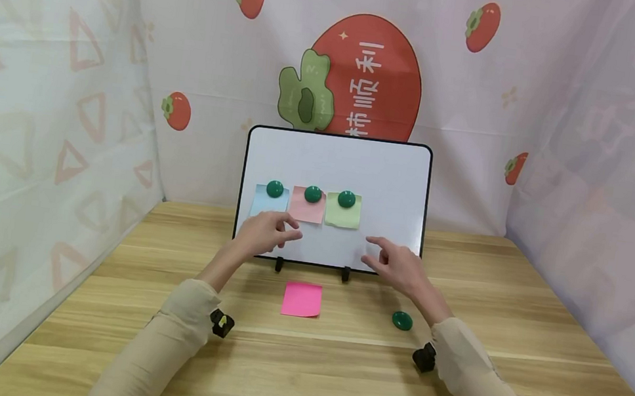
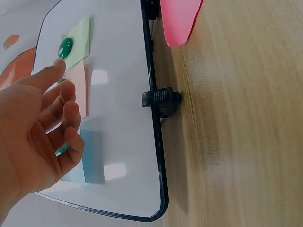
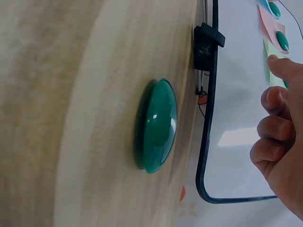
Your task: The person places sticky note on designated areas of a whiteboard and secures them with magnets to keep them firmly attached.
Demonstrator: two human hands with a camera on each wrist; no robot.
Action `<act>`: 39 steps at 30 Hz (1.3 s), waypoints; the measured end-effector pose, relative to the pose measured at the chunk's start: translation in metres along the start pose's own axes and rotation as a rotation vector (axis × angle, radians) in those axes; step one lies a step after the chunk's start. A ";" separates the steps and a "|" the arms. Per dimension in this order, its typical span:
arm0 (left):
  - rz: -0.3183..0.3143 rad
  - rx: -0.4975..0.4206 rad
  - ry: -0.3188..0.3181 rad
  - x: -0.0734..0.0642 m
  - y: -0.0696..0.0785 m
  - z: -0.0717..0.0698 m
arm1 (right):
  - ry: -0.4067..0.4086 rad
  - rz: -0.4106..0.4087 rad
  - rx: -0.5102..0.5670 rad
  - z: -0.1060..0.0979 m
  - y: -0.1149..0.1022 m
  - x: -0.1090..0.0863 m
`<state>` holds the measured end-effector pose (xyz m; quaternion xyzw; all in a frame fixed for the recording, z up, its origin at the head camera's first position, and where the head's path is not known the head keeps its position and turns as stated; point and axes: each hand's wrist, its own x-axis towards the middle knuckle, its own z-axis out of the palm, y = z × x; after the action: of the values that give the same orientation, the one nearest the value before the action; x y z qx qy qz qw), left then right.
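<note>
A whiteboard (image 1: 397, 175) with a black frame stands on the table. On it a blue sticky note (image 1: 268, 202), a pink one (image 1: 307, 210) and a pale green one (image 1: 343, 215) hang in a row, each under a green round magnet (image 1: 346, 199). My left hand (image 1: 267, 231) hovers before the blue and pink notes, fingers loosely bent, holding nothing. To the right of the green note, my right hand (image 1: 398, 265) is in front of the board, forefinger extended and the other fingers bent, also holding nothing. A bright pink sticky note (image 1: 301, 300) lies on the table between the forearms.
Another green magnet (image 3: 161, 126) rests on the wooden table (image 1: 318, 383), beside the right wrist. Black feet (image 2: 162, 98) support the board's lower edge. Behind it hangs a cloth backdrop (image 1: 205, 45) printed with red fruit; pale cloth also lines both sides.
</note>
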<state>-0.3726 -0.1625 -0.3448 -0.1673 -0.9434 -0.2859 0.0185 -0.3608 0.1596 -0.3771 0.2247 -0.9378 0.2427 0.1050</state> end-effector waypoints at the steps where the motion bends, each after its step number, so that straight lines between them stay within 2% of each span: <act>1: -0.004 -0.008 -0.003 -0.002 -0.001 0.000 | -0.003 0.002 0.004 0.000 0.000 -0.002; 11: -0.047 -0.130 -0.058 -0.016 -0.012 0.001 | -0.035 0.021 0.031 0.000 0.004 -0.017; 17: -0.053 -0.231 -0.067 -0.023 -0.017 0.004 | -0.046 0.025 0.048 -0.001 0.005 -0.026; 22: -0.061 -0.280 -0.069 -0.028 -0.019 0.008 | -0.032 0.021 0.068 -0.004 0.005 -0.033; 27: -0.071 -0.289 -0.083 -0.031 -0.020 0.011 | -0.035 0.049 0.095 -0.004 0.008 -0.041; 39: -0.083 -0.326 -0.123 -0.033 -0.022 0.020 | -0.116 0.105 0.162 -0.006 0.020 -0.049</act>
<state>-0.3478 -0.1788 -0.3776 -0.1464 -0.8900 -0.4247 -0.0782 -0.3271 0.1959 -0.3954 0.1966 -0.9302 0.3095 0.0192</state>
